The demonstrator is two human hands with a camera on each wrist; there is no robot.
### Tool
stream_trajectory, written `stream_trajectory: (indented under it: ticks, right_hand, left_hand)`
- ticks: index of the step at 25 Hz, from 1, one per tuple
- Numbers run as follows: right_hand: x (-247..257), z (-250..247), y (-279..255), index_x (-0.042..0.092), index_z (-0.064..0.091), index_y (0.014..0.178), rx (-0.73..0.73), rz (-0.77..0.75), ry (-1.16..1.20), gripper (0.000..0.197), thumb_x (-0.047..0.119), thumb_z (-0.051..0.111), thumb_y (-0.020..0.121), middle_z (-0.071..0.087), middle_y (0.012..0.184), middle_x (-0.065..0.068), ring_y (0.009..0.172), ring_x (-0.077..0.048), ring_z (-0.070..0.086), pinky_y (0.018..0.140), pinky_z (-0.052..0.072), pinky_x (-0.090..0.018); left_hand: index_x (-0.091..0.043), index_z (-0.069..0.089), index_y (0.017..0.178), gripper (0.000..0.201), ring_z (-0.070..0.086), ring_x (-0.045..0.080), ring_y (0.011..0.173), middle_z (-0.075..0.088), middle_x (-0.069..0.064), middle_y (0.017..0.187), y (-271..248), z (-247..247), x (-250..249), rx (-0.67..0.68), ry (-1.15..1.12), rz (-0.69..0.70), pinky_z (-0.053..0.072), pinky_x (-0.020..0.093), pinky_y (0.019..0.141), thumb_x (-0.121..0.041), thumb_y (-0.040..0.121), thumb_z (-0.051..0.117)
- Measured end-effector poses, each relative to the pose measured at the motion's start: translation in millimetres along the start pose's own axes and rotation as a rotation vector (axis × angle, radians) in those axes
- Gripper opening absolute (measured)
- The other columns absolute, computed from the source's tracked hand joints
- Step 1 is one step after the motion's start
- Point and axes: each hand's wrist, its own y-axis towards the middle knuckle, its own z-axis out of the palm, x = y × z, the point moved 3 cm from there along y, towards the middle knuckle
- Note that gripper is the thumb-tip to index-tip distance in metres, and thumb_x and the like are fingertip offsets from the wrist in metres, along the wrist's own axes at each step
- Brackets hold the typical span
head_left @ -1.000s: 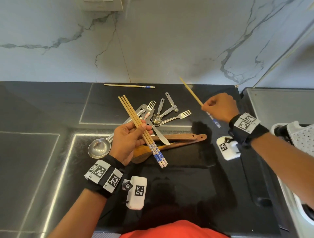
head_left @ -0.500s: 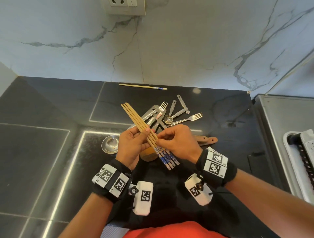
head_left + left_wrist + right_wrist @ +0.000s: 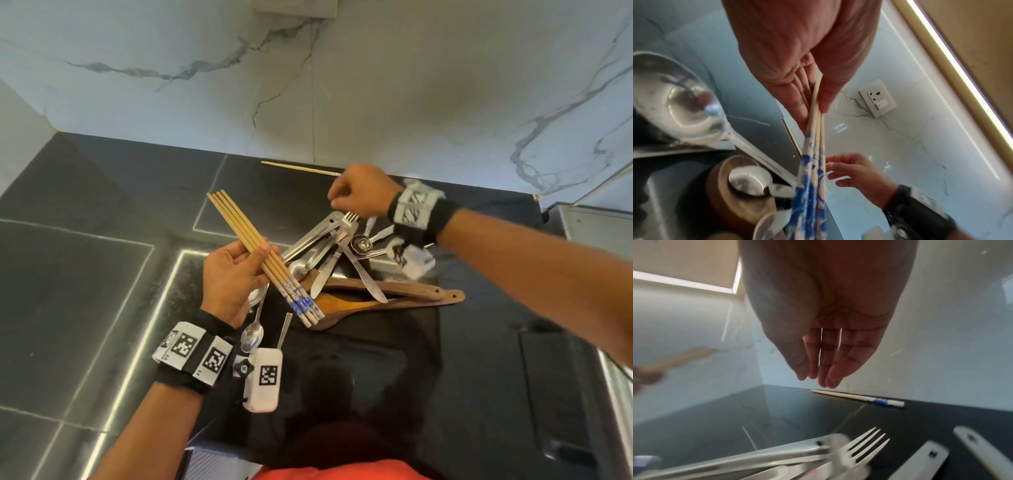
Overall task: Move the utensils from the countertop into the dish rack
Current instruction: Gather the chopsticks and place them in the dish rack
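My left hand pinches a bundle of several wooden chopsticks with blue-and-white ends, held slanted above the utensil pile; the left wrist view shows thumb and fingers clamped on the chopsticks. My right hand is empty and hovers at the back of the counter, its fingers nearly straight just above a lone chopstick lying along the wall. A fork lies right below that hand. The dish rack is out of view.
On the black countertop lie knives, measuring spoons, a ladle, a teaspoon and two wooden spatulas, piled across each other. A marble wall closes the back. A steel surface begins at the right.
The right hand brought its single chopstick to the left hand's bundle, let go of it, and has now moved back and right to the lone chopstick by the wall. The left hand kept its grip.
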Motion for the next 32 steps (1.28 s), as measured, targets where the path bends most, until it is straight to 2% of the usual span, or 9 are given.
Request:
stream_trajectory:
  ticks: [2, 5, 12, 15, 18, 20, 23, 27, 32]
  right_hand:
    - [-21, -4, 55, 0.011, 0.074, 0.115, 0.032, 0.031, -0.190, 0.030, 0.024, 0.067, 0.089, 0.074, 0.107, -0.009, 0.093, -0.026, 0.068, 0.081, 0.053, -0.034]
    - [-45, 5, 105, 0.008, 0.074, 0.109, 0.099, 0.083, -0.339, 0.033, 0.029, 0.073, 0.084, 0.074, 0.098, -0.014, 0.087, -0.034, 0.068, 0.076, 0.055, -0.035]
    - [-41, 20, 118, 0.006, 0.078, 0.097, 0.071, 0.074, -0.373, 0.015, 0.015, 0.073, 0.086, 0.074, 0.095, -0.014, 0.085, -0.033, 0.068, 0.075, 0.057, -0.038]
    - [-7, 1, 85, 0.012, 0.079, 0.095, -0.050, 0.074, -0.163, 0.013, 0.018, 0.070, 0.088, 0.076, 0.091, -0.007, 0.079, -0.022, 0.068, 0.072, 0.056, -0.034]
    - [39, -8, 7, 0.011, 0.077, 0.100, -0.170, 0.055, 0.413, 0.014, 0.015, 0.073, 0.087, 0.076, 0.081, -0.005, 0.069, -0.017, 0.074, 0.070, 0.061, -0.027]
    - [59, 5, -54, 0.008, 0.076, 0.105, -0.211, 0.002, 0.647, 0.018, 0.011, 0.075, 0.087, 0.077, 0.081, -0.004, 0.067, -0.013, 0.075, 0.067, 0.061, -0.022]
    - [74, 42, -121, 0.009, 0.079, 0.101, -0.278, -0.127, 0.643, 0.017, 0.012, 0.077, 0.085, 0.077, 0.086, -0.002, 0.071, -0.010, 0.074, 0.068, 0.061, -0.024]
    - [66, 64, -160, 0.010, 0.079, 0.105, -0.256, -0.188, 0.677, 0.022, 0.012, 0.078, 0.083, 0.075, 0.097, -0.001, 0.086, -0.012, 0.072, 0.076, 0.061, -0.032]
    - [54, 60, -188, 0.010, 0.079, 0.103, -0.076, -0.241, 0.723, 0.022, 0.012, 0.080, 0.081, 0.074, 0.094, 0.002, 0.083, -0.012, 0.072, 0.074, 0.059, -0.023]
  left_hand:
    - [0.005, 0.064, 0.105, 0.013, 0.075, 0.016, 0.069, 0.073, 0.015, 0.086, 9, -10, -7, -0.036, -0.012, 0.016, 0.058, 0.021, 0.054, -0.002, 0.095, 0.058]
    - [-0.001, 0.066, 0.101, 0.009, 0.074, 0.019, 0.074, 0.074, 0.013, 0.086, 19, -20, -11, -0.057, -0.014, 0.026, 0.062, 0.028, 0.061, -0.005, 0.095, 0.060]
    - [-0.001, 0.066, 0.102, 0.010, 0.075, 0.021, 0.078, 0.075, 0.013, 0.089, 18, -34, -4, -0.061, -0.038, 0.014, 0.064, 0.037, 0.072, -0.005, 0.095, 0.060]
    - [0.000, 0.066, 0.104, 0.012, 0.075, 0.023, 0.080, 0.074, 0.015, 0.091, 10, -31, 1, -0.061, -0.058, 0.015, 0.063, 0.034, 0.068, -0.006, 0.095, 0.061]
    - [-0.003, 0.066, 0.099, 0.008, 0.075, 0.022, 0.079, 0.075, 0.013, 0.088, -1, -22, 5, -0.058, -0.120, -0.005, 0.061, 0.030, 0.064, -0.006, 0.095, 0.061]
    - [-0.004, 0.067, 0.097, 0.007, 0.075, 0.021, 0.078, 0.075, 0.012, 0.087, -10, -13, 10, -0.053, -0.152, -0.026, 0.061, 0.030, 0.064, -0.006, 0.095, 0.060]
    - [0.000, 0.067, 0.104, 0.014, 0.075, 0.022, 0.083, 0.075, 0.012, 0.091, -24, -1, 19, -0.027, -0.158, -0.036, 0.062, 0.032, 0.070, -0.008, 0.097, 0.058]
    - [-0.001, 0.066, 0.108, 0.016, 0.076, 0.027, 0.090, 0.077, 0.014, 0.096, -52, 10, 28, 0.000, -0.127, -0.014, 0.062, 0.037, 0.075, -0.009, 0.097, 0.057]
    - [0.001, 0.065, 0.111, 0.019, 0.075, 0.030, 0.093, 0.075, 0.019, 0.101, -91, 16, 42, -0.031, -0.099, -0.008, 0.062, 0.036, 0.073, -0.009, 0.097, 0.058]
